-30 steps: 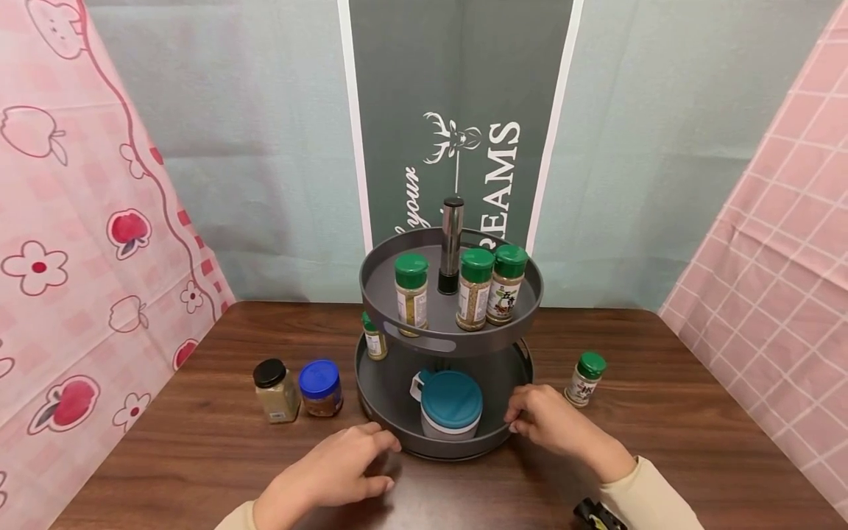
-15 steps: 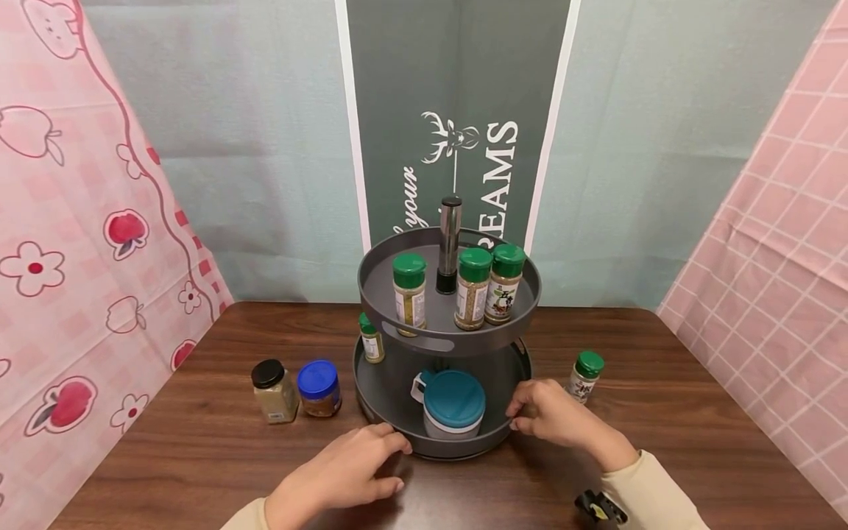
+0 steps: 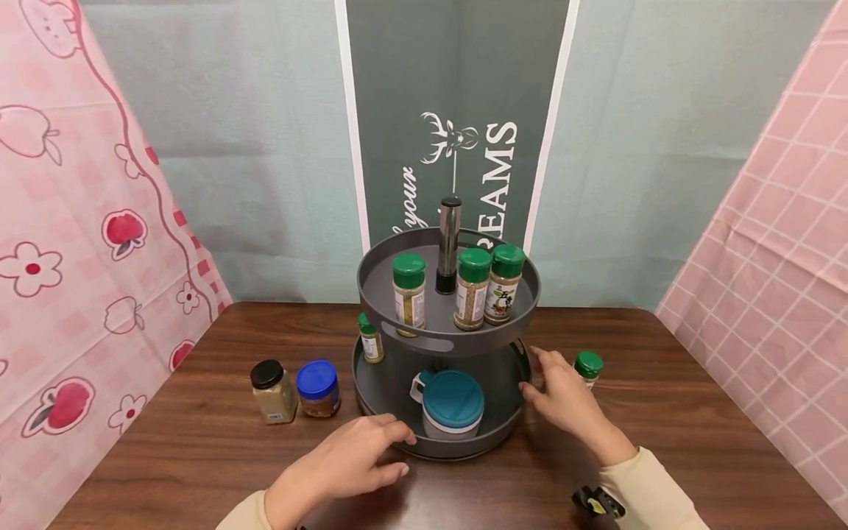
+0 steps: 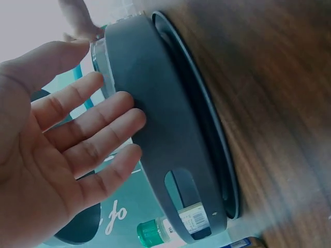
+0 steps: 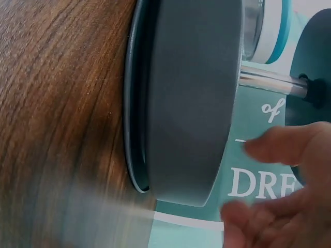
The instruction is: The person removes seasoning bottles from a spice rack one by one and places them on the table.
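Observation:
A two-tier dark grey turntable rack (image 3: pixel 450 346) stands mid-table. On its lower tray (image 4: pixel 160 103) sits a jar with a teal lid (image 3: pixel 453 399) and white handle, near the front; a green-capped spice bottle (image 3: pixel 371 340) stands at the left. My left hand (image 3: pixel 354 456) has its fingertips at the lower tray's front-left rim, fingers loosely bent and spread. At the right rim of that tray is my right hand (image 3: pixel 563 394), thumb and fingers apart with nothing between them. Three green-capped spice bottles (image 3: pixel 472 291) stand on the upper tray (image 3: pixel 384 283).
Left of the rack, a black-lidded jar (image 3: pixel 274 391) and a blue-lidded jar (image 3: pixel 319 389) stand on the wooden table (image 3: pixel 165 442). Another green-capped bottle (image 3: pixel 588 365) is partly hidden behind my right hand. Cloth hangs at the back and both sides.
My right hand has moved back along the right rim, its fingers spreading. My left hand has slid slightly right along the front rim. The teal-lidded jar shifted slightly right.

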The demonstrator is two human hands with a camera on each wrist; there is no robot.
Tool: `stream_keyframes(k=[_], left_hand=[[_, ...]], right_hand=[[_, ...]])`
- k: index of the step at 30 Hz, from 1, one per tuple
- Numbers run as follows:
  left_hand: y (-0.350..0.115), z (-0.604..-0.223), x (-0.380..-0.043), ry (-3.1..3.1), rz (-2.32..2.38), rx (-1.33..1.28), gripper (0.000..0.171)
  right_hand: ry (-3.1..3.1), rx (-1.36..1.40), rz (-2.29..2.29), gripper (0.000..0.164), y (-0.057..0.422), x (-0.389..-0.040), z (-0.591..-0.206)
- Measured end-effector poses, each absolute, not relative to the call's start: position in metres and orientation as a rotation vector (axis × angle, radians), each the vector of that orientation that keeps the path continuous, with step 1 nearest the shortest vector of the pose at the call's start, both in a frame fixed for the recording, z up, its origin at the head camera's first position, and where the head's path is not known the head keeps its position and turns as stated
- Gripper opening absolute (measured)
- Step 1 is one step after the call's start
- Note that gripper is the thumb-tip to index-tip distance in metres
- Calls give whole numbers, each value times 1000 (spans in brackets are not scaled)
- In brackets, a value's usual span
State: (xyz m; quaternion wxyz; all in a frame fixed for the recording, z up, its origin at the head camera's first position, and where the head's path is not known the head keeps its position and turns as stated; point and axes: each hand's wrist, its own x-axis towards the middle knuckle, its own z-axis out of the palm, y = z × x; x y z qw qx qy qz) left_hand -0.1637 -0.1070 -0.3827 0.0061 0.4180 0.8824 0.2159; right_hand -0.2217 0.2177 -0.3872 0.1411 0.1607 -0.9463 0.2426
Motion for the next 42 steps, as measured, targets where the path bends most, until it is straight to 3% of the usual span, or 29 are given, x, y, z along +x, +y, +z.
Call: stream_keyframes(k=[5,13,19,24,29,42], left_hand=[[-107,-379,-165,2776,721,1267,27],[-107,-375,-175,2820,832,1221,43],[-103,-372,-182,2903,804,1149,37],[-98,-370,-189,2979,829,1070,27],[-91,-370,-198,3018,897,955,24],[-80,-378,-217,2962,913,879,50]], right_hand=[[-3024,307,662,77,217,-223,-386],[-3081,239,821,60,210,-230,-391],[-3064,143,762,56,205,-231,-396],[-3008,164,698,39,202,-231,-398],[-3033,137,701,44,200,-233,-396],[-3020,125,639,42,199,-233,-398]])
